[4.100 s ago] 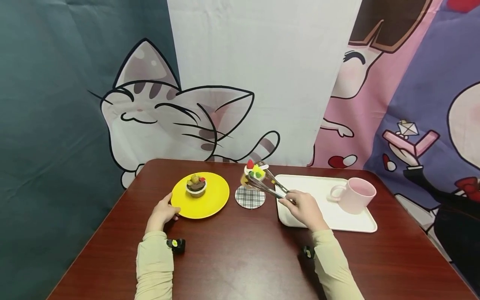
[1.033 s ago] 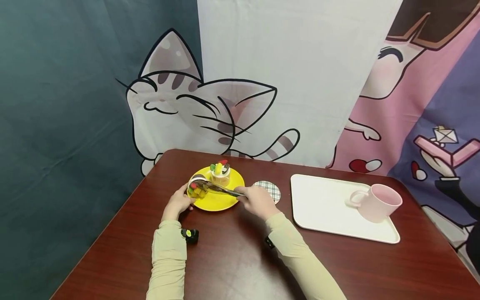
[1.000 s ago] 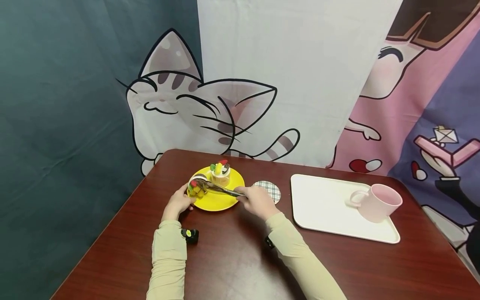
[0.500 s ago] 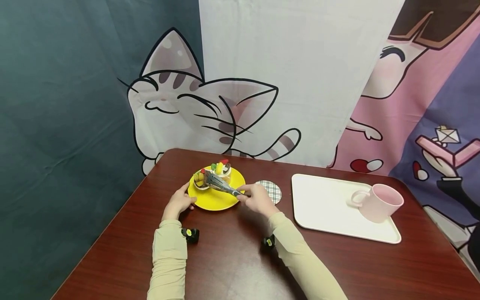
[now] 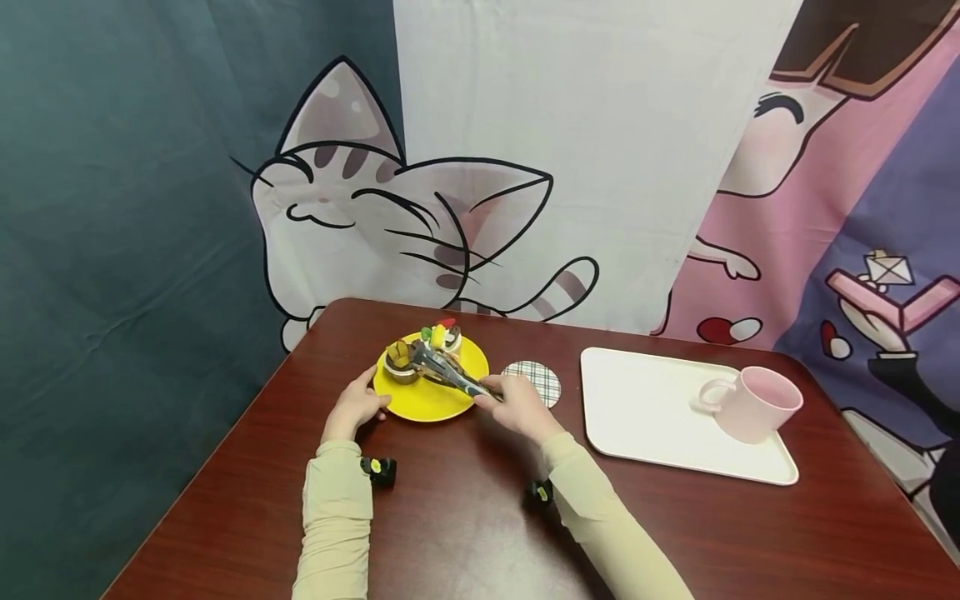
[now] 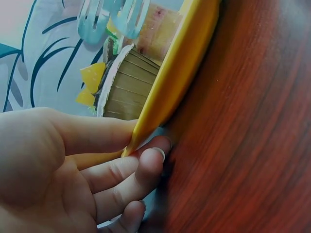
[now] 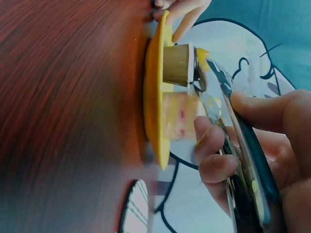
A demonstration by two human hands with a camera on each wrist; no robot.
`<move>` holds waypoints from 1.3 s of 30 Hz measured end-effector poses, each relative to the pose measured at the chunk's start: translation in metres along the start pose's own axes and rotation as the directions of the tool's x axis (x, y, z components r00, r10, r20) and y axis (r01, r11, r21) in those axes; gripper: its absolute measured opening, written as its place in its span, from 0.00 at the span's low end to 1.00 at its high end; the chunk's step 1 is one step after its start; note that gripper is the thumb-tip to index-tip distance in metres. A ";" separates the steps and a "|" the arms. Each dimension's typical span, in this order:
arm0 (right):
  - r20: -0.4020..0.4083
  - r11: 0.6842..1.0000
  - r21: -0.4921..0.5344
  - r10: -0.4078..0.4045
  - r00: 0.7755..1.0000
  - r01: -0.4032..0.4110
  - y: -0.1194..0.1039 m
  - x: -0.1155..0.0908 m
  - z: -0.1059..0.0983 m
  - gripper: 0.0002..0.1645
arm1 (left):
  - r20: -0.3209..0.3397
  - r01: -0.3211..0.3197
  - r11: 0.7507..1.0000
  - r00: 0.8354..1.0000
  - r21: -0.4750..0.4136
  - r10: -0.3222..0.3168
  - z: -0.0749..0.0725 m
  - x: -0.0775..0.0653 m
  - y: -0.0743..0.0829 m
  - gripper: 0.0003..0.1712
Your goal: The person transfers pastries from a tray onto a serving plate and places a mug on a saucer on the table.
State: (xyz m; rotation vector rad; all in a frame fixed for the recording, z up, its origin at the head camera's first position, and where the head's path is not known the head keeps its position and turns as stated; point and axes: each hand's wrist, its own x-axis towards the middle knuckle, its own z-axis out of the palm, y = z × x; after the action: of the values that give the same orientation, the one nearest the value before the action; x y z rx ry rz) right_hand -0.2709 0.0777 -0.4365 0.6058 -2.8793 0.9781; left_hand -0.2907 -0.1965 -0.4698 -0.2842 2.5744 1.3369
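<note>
My left hand (image 5: 356, 407) pinches the near-left rim of a yellow plate (image 5: 426, 408); in the left wrist view the thumb lies on top of the rim and the fingers are under it. Metal tongs (image 5: 459, 377) are gripped in my right hand (image 5: 519, 407), their tips pointing left. On the plate's left part a small cupcake (image 7: 176, 64) with a ribbed case and yellow fruit stands upright, the tong tips right at its top. Just behind it stands a clear layered dessert cup (image 7: 179, 116) with fruit topping, partly hidden by the tongs.
A round plaid coaster (image 5: 542, 382) lies right of the plate, partly behind my right hand. Further right, a white tray (image 5: 645, 408) carries a pink mug (image 5: 757, 407). The wooden table (image 5: 450, 517) ends against a printed cartoon curtain.
The dessert cup, earlier in the tongs over the coaster, stands on the plate. The cupcake, tipped over a second ago, is upright, and the tong tips have shifted slightly right.
</note>
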 end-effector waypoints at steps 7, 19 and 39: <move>-0.117 0.996 -0.074 0.049 0.992 -0.058 0.012 -0.033 -0.024 0.21 | 0.013 -0.013 1.000 1.000 -0.003 0.013 0.000 0.000 -0.001 0.44; -0.311 0.959 -0.180 0.158 0.937 -0.221 0.069 -0.094 -0.098 0.23 | 0.023 -0.025 0.999 0.999 0.026 0.024 -0.003 0.000 -0.003 0.44; -0.232 0.879 -0.194 0.390 0.891 -0.435 0.152 -0.150 -0.154 0.20 | 0.042 -0.045 0.998 0.998 0.041 0.043 -0.003 -0.002 -0.003 0.45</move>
State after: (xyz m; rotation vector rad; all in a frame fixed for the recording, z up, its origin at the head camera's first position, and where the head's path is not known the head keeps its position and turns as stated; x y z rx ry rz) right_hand -0.2023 0.3314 -0.4254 -0.1269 -2.9429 0.6473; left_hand -0.2886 -0.2005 -0.4694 -0.1913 2.5849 1.2880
